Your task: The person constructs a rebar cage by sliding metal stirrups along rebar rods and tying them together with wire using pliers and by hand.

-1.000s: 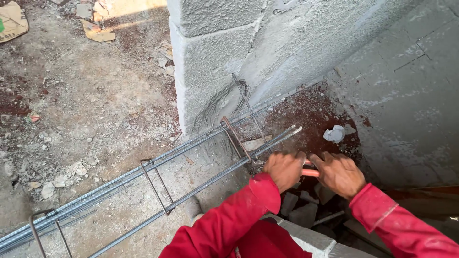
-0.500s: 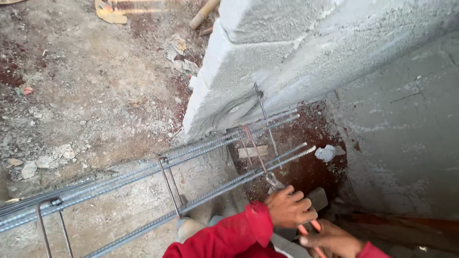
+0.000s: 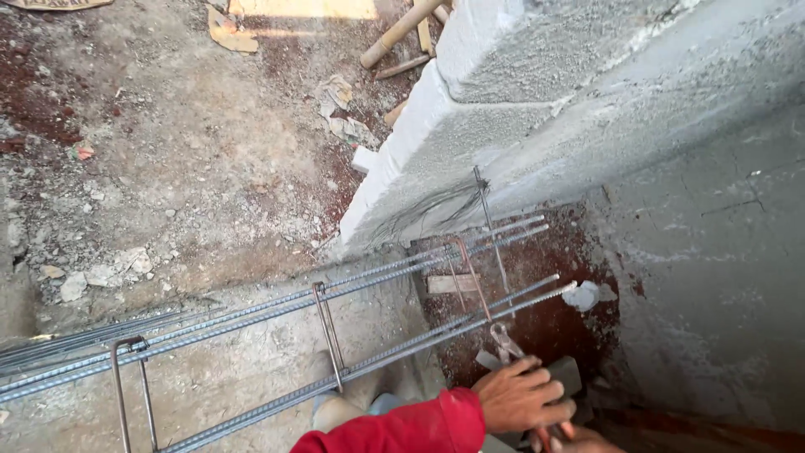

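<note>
Head view, tool: your left hand (image 3: 521, 394) is closed around the handles of the pincers (image 3: 506, 342), whose steel head sits against the nearer rebar run (image 3: 394, 356), close to a stirrup (image 3: 470, 281).
Head view, doing it well: keep the pincer head square on the bar crossing and turn from the wrist, so the wire tightens without snapping.
Head view, left arm: your red sleeve (image 3: 402, 428) comes in from the bottom edge, knuckles up, fingers curled.
Head view, right hand (image 3: 579, 440): only a sliver shows at the frame edge below the left; whether it grips anything cannot be told.
Head view, setting: the cage runs beside the concrete column (image 3: 520, 109).
</note>
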